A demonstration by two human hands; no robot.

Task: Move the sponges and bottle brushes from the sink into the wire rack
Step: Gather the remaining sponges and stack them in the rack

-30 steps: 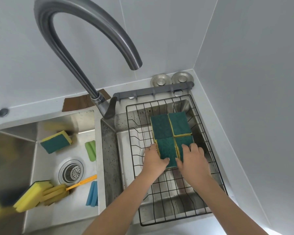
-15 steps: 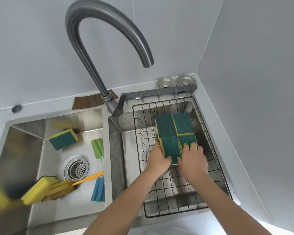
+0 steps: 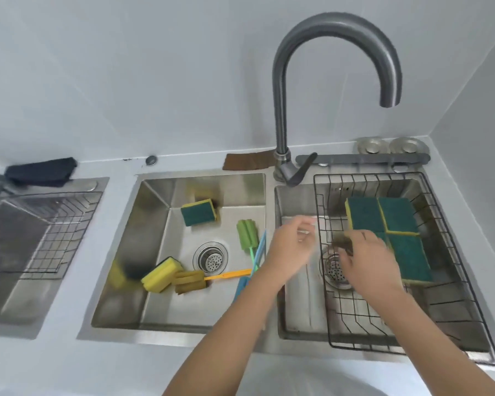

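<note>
Several green-topped yellow sponges (image 3: 389,224) lie side by side in the black wire rack (image 3: 480,284) over the right basin. My right hand (image 3: 369,261) hovers over the rack's left part, fingers loose, empty. My left hand (image 3: 290,247), blurred and open, is above the divider between the basins. In the left sink (image 3: 155,224) lie a green-topped sponge (image 3: 199,212), a yellow sponge (image 3: 162,274), an olive-headed brush with an orange handle (image 3: 190,281), a green-headed brush (image 3: 247,234) and a blue brush (image 3: 242,287) partly under my left forearm.
The tall curved faucet (image 3: 280,110) rises between the basins, its spout over the rack. A grey bar (image 3: 363,159) and two metal plugs (image 3: 392,144) sit behind the rack. Further left stand another wire rack (image 3: 55,232) and a dark cloth (image 3: 40,171).
Both hands have let go of the sponges in the rack. My left hand has swung left toward the left sink, and my view has turned left.
</note>
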